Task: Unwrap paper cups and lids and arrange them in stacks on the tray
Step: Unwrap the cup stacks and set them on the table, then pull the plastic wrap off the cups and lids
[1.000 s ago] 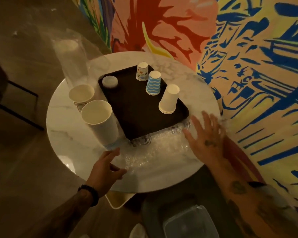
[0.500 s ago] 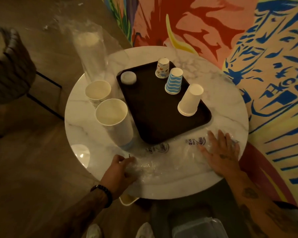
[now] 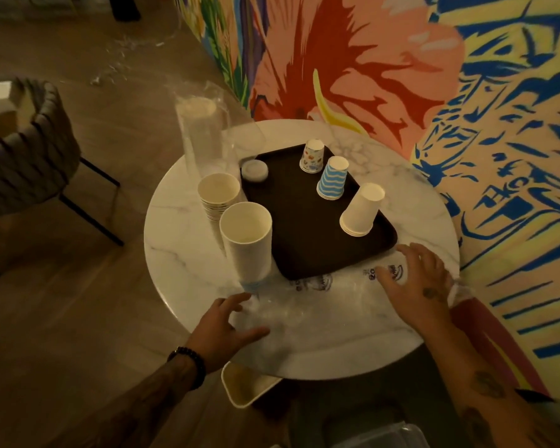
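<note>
A grey chair (image 3: 29, 163) stands on the floor at far left; on the round marble desk (image 3: 181, 253) a clear plastic sleeve (image 3: 204, 134) stands upright, with a mouth-up stack of paper cups (image 3: 218, 192) just before it and a taller white cup stack (image 3: 246, 240) nearer; the left hand (image 3: 222, 328) rests on a clear printed wrapper (image 3: 320, 295) lying flat along the desk's near edge, grip spread, pinching nothing; the dark tray (image 3: 291, 227) sits mid-desk, bearing white lids (image 3: 254, 170) at its left corner and three upside-down stacks in a row: patterned cups (image 3: 312, 155), blue wavy-striped cups (image 3: 332, 178), plain white cups (image 3: 362, 210); the right hand (image 3: 417, 286) lies on the wrapper's right end, just beside the tray, grip spread, fingers slightly bent, holding nothing; a painted mural wall (image 3: 466, 124) fills the right.
</note>
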A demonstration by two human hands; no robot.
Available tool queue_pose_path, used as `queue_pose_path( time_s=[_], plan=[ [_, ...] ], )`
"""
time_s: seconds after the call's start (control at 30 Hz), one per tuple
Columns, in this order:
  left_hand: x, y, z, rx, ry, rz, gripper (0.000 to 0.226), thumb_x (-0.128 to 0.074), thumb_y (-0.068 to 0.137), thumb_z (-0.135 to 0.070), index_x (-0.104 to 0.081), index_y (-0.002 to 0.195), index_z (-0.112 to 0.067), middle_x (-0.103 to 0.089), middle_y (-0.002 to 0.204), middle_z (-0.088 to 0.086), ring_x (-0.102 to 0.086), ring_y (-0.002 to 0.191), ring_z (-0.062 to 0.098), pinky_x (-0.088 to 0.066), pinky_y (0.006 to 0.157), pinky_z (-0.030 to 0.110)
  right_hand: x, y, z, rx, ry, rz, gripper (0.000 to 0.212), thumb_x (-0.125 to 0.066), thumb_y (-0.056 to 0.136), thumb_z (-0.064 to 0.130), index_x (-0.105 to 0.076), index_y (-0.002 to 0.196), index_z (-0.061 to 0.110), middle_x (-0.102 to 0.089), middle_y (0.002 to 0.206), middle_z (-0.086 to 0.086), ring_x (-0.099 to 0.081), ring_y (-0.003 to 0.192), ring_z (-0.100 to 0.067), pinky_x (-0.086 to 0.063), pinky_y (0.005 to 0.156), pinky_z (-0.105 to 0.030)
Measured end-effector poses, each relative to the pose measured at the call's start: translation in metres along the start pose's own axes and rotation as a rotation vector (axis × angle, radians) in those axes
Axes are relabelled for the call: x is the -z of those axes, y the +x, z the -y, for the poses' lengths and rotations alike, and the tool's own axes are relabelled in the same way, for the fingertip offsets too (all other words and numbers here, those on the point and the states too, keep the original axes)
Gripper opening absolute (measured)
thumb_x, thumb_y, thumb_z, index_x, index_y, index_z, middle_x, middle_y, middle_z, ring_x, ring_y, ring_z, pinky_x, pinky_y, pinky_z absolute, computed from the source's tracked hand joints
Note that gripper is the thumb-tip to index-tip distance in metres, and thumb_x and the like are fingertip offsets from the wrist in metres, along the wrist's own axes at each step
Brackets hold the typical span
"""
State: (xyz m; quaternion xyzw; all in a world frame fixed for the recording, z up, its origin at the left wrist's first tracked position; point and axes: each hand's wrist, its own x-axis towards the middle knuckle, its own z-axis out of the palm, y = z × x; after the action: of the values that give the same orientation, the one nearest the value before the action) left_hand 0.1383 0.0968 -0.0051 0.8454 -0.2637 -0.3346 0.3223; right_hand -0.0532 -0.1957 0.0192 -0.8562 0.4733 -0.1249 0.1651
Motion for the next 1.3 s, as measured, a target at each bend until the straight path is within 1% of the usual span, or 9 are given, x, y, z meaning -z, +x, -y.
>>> queue_pose_path(
  time_s=[0.13,0.2,0.33,0.53,0.63,0.8,1.0,1.13,1.3],
  plan=[
    [0.03,0.001,0.012,-0.022,-0.036,-0.088,0.07,-0.066,0.069,-0.068,-0.058,0.128,-0.032,-0.056,0.12,-0.007,-0.062,0.085,0.007,-0.049,0.066,0.018,0.007,-0.021,0.039,0.044,0.181,0.055,0.044,-0.067,0.092,0.037,-0.056,0.132,0.023,-0.054,0.134,-0.003,-0.049,0.125,-0.024,-0.041,0.107,-0.047],
    [0.054,0.005,0.02,-0.029,-0.097,-0.12,0.065,-0.067,0.069,-0.068,-0.061,0.124,-0.032,-0.059,0.118,-0.006,-0.063,0.087,0.009,-0.054,0.071,0.025,0.012,-0.033,0.063,0.036,0.233,0.072,0.043,-0.065,0.094,0.038,-0.055,0.133,0.024,-0.054,0.131,-0.001,-0.05,0.124,-0.021,-0.044,0.105,-0.043],
    [0.111,0.014,0.036,-0.109,-0.15,-0.177,0.056,-0.069,0.071,-0.067,-0.064,0.116,-0.034,-0.062,0.115,-0.005,-0.067,0.089,0.017,-0.058,0.084,0.043,0.026,-0.054,0.119,0.009,0.259,0.005,0.041,-0.063,0.096,0.037,-0.055,0.134,0.023,-0.057,0.131,0.0,-0.053,0.12,-0.016,-0.044,0.098,-0.033],
    [0.209,0.012,0.056,-0.251,-0.212,-0.162,0.048,-0.07,0.077,-0.059,-0.064,0.115,-0.031,-0.064,0.114,-0.004,-0.067,0.092,0.017,-0.058,0.081,0.039,0.048,-0.094,0.231,0.014,0.378,-0.213,0.032,-0.063,0.095,0.036,-0.06,0.125,0.027,-0.059,0.118,0.009,-0.056,0.111,-0.013,-0.048,0.093,-0.033],
    [0.249,0.009,0.065,-0.285,-0.232,-0.14,0.043,-0.07,0.081,-0.053,-0.064,0.116,-0.028,-0.064,0.114,-0.003,-0.067,0.095,0.017,-0.058,0.081,0.037,0.051,-0.112,0.288,0.06,0.459,-0.291,0.032,-0.064,0.095,0.035,-0.061,0.125,0.025,-0.062,0.118,0.009,-0.058,0.107,-0.008,-0.046,0.083,-0.021],
    [0.294,0.007,0.065,-0.334,-0.253,-0.133,0.034,-0.072,0.085,-0.044,-0.064,0.112,-0.026,-0.066,0.111,-0.002,-0.065,0.101,0.017,-0.057,0.087,0.038,0.042,-0.123,0.362,0.105,0.541,-0.228,0.029,-0.065,0.095,0.032,-0.061,0.124,0.029,-0.063,0.11,0.015,-0.058,0.093,0.007,-0.043,0.071,-0.012],
    [0.33,0.033,0.046,-0.385,-0.222,-0.131,0.042,-0.072,0.083,-0.049,-0.066,0.116,-0.024,-0.068,0.111,-0.002,-0.066,0.099,0.017,-0.057,0.089,0.044,0.03,-0.091,0.409,0.066,0.504,-0.061,0.03,-0.064,0.095,0.036,-0.061,0.123,0.027,-0.064,0.119,0.009,-0.06,0.096,-0.004,-0.052,0.087,-0.034],
    [0.336,0.062,0.029,-0.397,-0.21,-0.129,0.041,-0.075,0.081,-0.049,-0.067,0.115,-0.026,-0.066,0.107,-0.007,-0.066,0.099,0.019,-0.057,0.089,0.046,0.008,-0.06,0.428,0.022,0.473,0.032,0.041,-0.064,0.093,0.04,-0.057,0.132,0.029,-0.062,0.124,0.008,-0.058,0.107,-0.013,-0.043,0.087,-0.029],
    [0.344,0.112,0.006,-0.394,-0.174,-0.114,0.043,-0.078,0.081,-0.042,-0.063,0.119,-0.028,-0.065,0.111,-0.006,-0.065,0.099,0.017,-0.057,0.088,0.042,-0.031,-0.02,0.453,0.036,0.568,0.053,0.052,-0.066,0.094,0.034,-0.048,0.143,0.028,-0.057,0.14,0.003,-0.057,0.119,-0.012,-0.049,0.099,-0.031]
  ],
)
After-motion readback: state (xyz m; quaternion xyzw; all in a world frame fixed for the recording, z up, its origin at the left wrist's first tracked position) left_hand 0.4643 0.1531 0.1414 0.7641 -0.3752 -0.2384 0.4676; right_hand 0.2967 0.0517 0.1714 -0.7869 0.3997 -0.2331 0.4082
